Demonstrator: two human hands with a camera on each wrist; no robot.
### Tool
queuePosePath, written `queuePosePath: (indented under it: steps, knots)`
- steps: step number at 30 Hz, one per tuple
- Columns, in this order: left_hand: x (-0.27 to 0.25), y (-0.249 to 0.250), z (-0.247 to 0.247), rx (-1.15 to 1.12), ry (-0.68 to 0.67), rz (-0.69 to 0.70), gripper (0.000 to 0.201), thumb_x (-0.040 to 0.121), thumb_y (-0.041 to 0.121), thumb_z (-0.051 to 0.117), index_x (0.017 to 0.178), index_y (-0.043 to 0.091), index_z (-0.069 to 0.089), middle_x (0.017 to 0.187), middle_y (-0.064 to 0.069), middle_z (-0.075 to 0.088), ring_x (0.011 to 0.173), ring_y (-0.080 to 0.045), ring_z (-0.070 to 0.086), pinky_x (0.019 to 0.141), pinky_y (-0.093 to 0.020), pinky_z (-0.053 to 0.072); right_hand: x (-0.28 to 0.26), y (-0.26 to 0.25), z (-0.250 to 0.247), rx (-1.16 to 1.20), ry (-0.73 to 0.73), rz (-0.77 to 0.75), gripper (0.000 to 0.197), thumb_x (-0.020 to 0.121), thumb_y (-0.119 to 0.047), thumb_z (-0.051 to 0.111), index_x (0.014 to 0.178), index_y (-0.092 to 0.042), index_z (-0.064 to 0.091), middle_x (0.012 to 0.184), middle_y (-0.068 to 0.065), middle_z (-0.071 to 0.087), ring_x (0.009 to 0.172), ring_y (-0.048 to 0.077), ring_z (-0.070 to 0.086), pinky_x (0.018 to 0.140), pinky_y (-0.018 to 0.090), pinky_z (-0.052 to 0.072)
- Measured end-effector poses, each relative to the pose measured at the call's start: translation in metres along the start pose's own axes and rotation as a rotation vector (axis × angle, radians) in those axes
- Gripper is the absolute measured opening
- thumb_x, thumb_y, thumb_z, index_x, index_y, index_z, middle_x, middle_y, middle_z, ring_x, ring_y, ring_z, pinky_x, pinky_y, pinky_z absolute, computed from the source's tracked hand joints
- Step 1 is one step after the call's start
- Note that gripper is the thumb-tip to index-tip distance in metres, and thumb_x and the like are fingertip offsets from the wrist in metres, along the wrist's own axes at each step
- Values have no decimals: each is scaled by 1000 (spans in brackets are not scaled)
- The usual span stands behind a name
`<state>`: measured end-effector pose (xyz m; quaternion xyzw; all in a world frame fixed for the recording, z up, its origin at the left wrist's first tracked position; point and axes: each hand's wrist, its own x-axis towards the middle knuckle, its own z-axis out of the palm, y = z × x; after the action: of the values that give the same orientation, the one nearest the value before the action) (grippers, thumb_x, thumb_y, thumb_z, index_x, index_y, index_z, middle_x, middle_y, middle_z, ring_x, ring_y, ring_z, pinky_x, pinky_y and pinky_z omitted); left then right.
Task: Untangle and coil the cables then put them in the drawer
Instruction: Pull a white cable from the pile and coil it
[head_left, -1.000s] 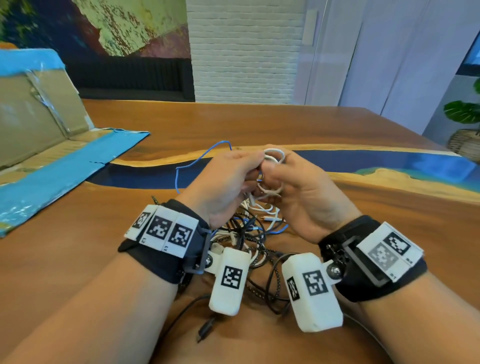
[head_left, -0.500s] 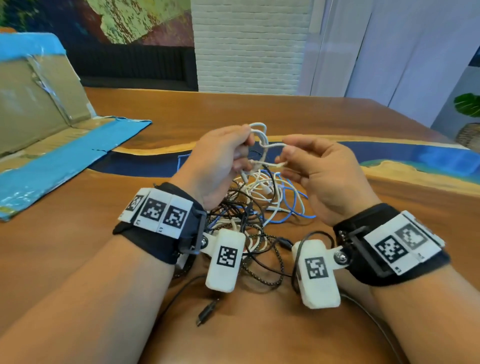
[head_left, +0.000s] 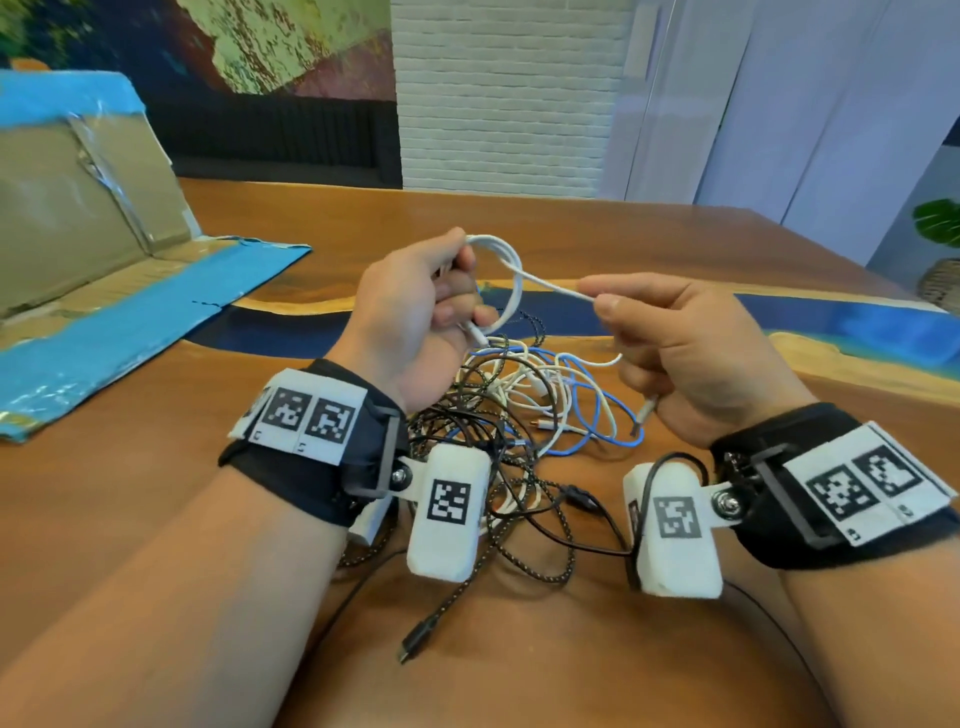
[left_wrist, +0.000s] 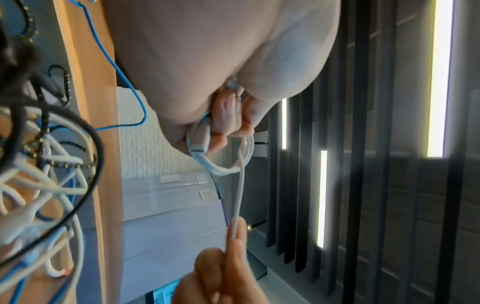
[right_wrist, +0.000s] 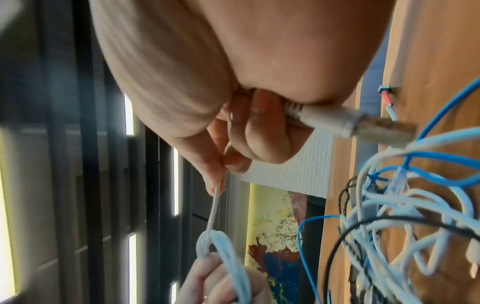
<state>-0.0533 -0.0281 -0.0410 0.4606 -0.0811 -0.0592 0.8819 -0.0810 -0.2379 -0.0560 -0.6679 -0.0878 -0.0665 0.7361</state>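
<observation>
My left hand (head_left: 447, 296) grips a small coil of white cable (head_left: 511, 270) above the table; its flat plug (left_wrist: 198, 148) sticks out below the fingers. My right hand (head_left: 602, 296) pinches the same white cable (right_wrist: 214, 203) between thumb and forefinger, a short stretch to the right of the coil. The cable's USB plug (right_wrist: 363, 125) pokes out under my right palm. Below both hands a tangle of cables (head_left: 524, 415), white, blue and black braided, lies on the wooden table (head_left: 519, 649).
A flattened cardboard box with blue tape (head_left: 104, 291) lies at the table's left. A black plug (head_left: 413, 644) on a braided lead lies near the front edge. A potted plant (head_left: 940, 223) stands beyond the right side. No drawer is in view.
My hands have drawn apart: the right slid rightward along the white cable, pulling a straight stretch out of the coil that the left hand keeps. The camera view shifted slightly.
</observation>
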Motion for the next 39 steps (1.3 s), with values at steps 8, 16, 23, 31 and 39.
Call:
queuePosePath:
  steps: [8, 16, 23, 31, 39]
  knots:
    - [-13, -10, 18, -170, -158, -48, 36, 110, 28, 40, 81, 12, 54, 69, 5, 19, 49, -9, 22, 52, -23, 41, 2, 7, -6, -443, 5, -193, 9, 88, -12, 76, 85, -20, 80, 80, 3, 77, 74, 7, 67, 67, 17, 51]
    - [-17, -21, 27, -198, -163, -12, 37, 111, 29, 38, 82, 13, 54, 70, 4, 19, 52, -10, 21, 57, -25, 42, -3, 21, 23, -113, 84, -120, 3, 89, -7, 76, 88, -4, 77, 78, 16, 76, 69, 23, 71, 69, 37, 62]
    - [-19, -22, 30, -114, -121, 63, 36, 111, 28, 36, 83, 13, 53, 69, 2, 19, 55, -12, 20, 63, -28, 42, -10, 24, 32, 135, -24, -11, 24, 81, -22, 78, 97, -5, 78, 94, 19, 77, 85, 26, 73, 85, 40, 60]
    - [-23, -16, 31, 118, -177, 62, 37, 112, 27, 33, 83, 11, 49, 73, -4, 17, 60, -15, 42, 66, -27, 49, -11, 29, 33, 93, -53, 39, 23, 87, -32, 68, 97, -13, 77, 99, 10, 77, 91, 24, 75, 83, 38, 57]
    - [-19, -19, 23, 531, -193, 175, 34, 110, 29, 41, 85, 19, 61, 71, 5, 52, 84, -22, 47, 74, -33, 38, -4, 26, 23, 79, 28, 25, 27, 102, -23, 59, 82, -18, 77, 89, 5, 72, 89, 22, 67, 70, 35, 56]
